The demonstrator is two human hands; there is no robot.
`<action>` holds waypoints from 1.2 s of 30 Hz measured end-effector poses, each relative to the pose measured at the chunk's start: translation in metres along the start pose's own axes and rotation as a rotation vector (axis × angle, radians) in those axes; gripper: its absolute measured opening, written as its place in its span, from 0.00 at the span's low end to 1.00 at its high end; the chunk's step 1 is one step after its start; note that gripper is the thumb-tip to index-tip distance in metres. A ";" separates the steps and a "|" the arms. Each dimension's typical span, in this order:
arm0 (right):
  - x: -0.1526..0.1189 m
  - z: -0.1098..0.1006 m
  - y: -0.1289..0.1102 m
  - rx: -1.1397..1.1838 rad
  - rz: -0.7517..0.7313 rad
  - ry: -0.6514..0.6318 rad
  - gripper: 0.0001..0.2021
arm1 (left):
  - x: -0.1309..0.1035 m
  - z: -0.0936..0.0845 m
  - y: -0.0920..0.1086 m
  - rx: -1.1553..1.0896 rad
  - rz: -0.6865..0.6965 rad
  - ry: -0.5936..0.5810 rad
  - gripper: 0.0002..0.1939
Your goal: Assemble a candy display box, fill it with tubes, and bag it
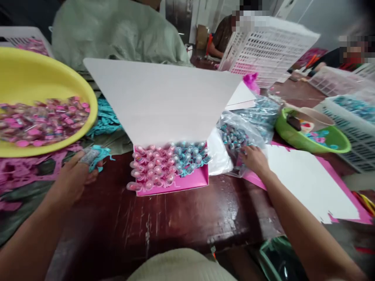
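Note:
My left hand is closed around a clear capsule-like piece with a blue strip, left of the box. On the table, a pink box stands with its white lid raised. Rows of clear-topped pink capsules fill its left part, and blue ones sit at the back right. My right hand reaches over a clear plastic bag of small blue-and-clear pieces. Its fingers are curled down at the bag's near edge; what they grip is hidden.
A yellow basin with many pink-capped pieces stands at left, near blue cut-outs and pink cut-outs. At right are white sheets, a green bowl and white crates. Other people sit beyond.

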State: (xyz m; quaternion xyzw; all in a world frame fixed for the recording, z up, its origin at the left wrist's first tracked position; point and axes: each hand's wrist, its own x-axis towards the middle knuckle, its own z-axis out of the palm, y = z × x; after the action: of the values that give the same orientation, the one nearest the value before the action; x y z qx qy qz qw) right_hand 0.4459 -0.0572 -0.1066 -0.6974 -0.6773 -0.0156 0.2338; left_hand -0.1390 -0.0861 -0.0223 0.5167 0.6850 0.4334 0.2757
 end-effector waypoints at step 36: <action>-0.139 -0.039 -0.195 0.778 -0.755 -0.268 0.19 | -0.181 0.088 0.043 0.000 0.377 -0.677 0.11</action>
State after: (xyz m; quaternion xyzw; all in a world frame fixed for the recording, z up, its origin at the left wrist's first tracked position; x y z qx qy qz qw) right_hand 0.2601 -0.2061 -0.0590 -0.2645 -0.8597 0.2416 0.3642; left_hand 0.0107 -0.2260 -0.0392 0.7475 0.4481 0.2812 0.4017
